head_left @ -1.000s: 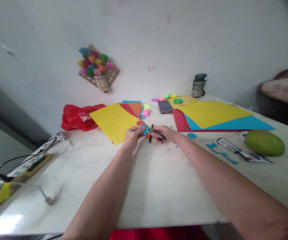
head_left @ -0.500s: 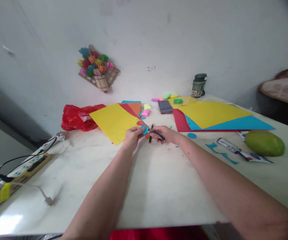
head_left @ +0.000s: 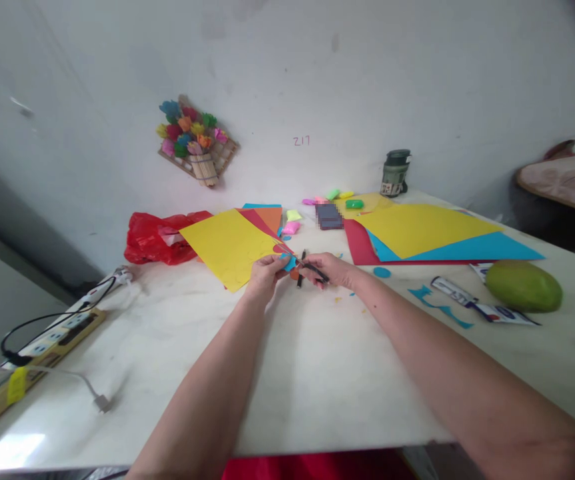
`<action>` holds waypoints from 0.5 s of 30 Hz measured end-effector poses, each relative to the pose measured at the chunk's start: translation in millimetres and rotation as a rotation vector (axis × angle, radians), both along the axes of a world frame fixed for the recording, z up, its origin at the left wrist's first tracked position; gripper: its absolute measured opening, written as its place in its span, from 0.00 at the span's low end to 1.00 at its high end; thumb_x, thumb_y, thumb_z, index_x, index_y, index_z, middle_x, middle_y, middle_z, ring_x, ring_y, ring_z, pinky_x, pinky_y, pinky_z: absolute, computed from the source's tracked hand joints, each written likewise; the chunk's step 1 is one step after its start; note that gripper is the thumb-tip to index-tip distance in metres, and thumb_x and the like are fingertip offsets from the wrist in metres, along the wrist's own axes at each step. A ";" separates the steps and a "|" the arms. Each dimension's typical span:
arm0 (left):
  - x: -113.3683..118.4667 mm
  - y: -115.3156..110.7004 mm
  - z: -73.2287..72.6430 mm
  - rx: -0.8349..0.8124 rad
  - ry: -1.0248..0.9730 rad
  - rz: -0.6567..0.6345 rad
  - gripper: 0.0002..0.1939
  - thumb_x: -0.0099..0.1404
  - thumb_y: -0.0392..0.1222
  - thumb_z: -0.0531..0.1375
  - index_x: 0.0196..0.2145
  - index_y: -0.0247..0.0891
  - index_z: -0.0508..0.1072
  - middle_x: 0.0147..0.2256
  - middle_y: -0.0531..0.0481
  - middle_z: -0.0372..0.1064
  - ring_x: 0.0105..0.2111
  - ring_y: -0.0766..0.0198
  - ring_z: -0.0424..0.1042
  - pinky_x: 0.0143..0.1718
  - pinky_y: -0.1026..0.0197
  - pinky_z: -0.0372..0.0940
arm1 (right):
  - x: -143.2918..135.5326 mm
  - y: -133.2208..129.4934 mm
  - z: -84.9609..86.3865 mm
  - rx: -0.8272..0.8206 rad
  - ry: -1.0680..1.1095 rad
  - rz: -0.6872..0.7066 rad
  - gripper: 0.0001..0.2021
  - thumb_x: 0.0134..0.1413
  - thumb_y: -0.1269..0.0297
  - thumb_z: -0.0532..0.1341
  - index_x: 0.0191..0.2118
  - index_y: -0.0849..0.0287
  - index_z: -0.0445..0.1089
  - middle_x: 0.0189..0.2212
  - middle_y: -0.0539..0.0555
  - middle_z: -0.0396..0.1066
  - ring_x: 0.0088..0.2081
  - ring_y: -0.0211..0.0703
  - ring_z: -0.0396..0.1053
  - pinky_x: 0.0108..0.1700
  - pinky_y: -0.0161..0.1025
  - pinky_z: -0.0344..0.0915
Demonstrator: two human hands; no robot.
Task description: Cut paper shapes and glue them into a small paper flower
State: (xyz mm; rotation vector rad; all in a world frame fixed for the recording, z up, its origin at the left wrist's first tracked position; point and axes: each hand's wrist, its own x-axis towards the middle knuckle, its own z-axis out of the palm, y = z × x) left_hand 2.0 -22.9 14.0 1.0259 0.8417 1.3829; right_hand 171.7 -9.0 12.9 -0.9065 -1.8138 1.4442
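Over the middle of the white table, my left hand (head_left: 266,273) pinches a small piece of blue paper (head_left: 288,263). My right hand (head_left: 332,269) is closed around the dark handles of a pair of scissors (head_left: 313,269), whose blades point up and left beside the blue piece. Whether the blades touch the paper I cannot tell. Below the hands lie a black pen-like stick (head_left: 300,281) and a bit of orange paper (head_left: 294,274). A large yellow sheet (head_left: 227,247) rests just left of my left hand.
At right are a blue paper circle (head_left: 382,273), blue scraps (head_left: 441,309), glue tubes (head_left: 504,315) and a green mango (head_left: 524,287). Stacked coloured sheets (head_left: 427,227), a phone (head_left: 329,216) and a bottle (head_left: 396,173) stand farther back. A red bag (head_left: 157,239) and power strip (head_left: 62,333) are left.
The view has shifted slightly. Both hands keep nearly the same place, with the blue paper and the scissors still held; the scissor blades look a little closer together.
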 end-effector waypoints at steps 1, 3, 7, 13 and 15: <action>0.2 -0.3 0.5 -0.004 0.004 0.002 0.10 0.43 0.38 0.66 0.20 0.31 0.69 0.23 0.49 0.71 0.25 0.66 0.70 0.35 0.60 0.65 | 0.4 -0.1 0.2 -0.001 -0.012 -0.003 0.08 0.47 0.63 0.58 0.31 0.63 0.64 0.14 0.44 0.60 0.14 0.28 0.57 0.14 0.27 0.55; 0.6 -0.9 1.2 -0.006 0.011 0.004 0.10 0.43 0.38 0.66 0.19 0.31 0.68 0.23 0.49 0.71 0.26 0.66 0.70 0.34 0.61 0.65 | 1.5 -0.3 0.6 -0.009 -0.037 -0.004 0.09 0.47 0.61 0.58 0.31 0.62 0.64 0.14 0.45 0.61 0.13 0.28 0.57 0.14 0.27 0.55; 1.4 -2.1 1.2 0.010 0.019 -0.010 0.10 0.44 0.38 0.66 0.19 0.32 0.68 0.23 0.49 0.71 0.26 0.66 0.70 0.33 0.63 0.65 | 3.4 -1.4 2.8 0.019 -0.080 0.019 0.13 0.47 0.55 0.58 0.29 0.62 0.63 0.16 0.47 0.63 0.14 0.30 0.60 0.12 0.26 0.51; 2.5 -3.3 1.3 0.000 0.014 -0.004 0.10 0.43 0.38 0.66 0.18 0.32 0.67 0.21 0.51 0.70 0.24 0.68 0.69 0.31 0.64 0.65 | 3.6 -5.9 8.7 0.026 -0.098 0.031 0.15 0.47 0.53 0.57 0.27 0.62 0.61 0.16 0.48 0.64 0.14 0.30 0.62 0.12 0.26 0.51; 3.1 -3.1 1.4 -0.007 0.011 0.003 0.10 0.43 0.38 0.66 0.18 0.32 0.67 0.21 0.51 0.70 0.24 0.68 0.69 0.31 0.64 0.64 | 3.6 -6.4 9.2 0.031 -0.100 0.030 0.14 0.47 0.54 0.58 0.26 0.62 0.61 0.16 0.47 0.64 0.14 0.30 0.62 0.12 0.26 0.51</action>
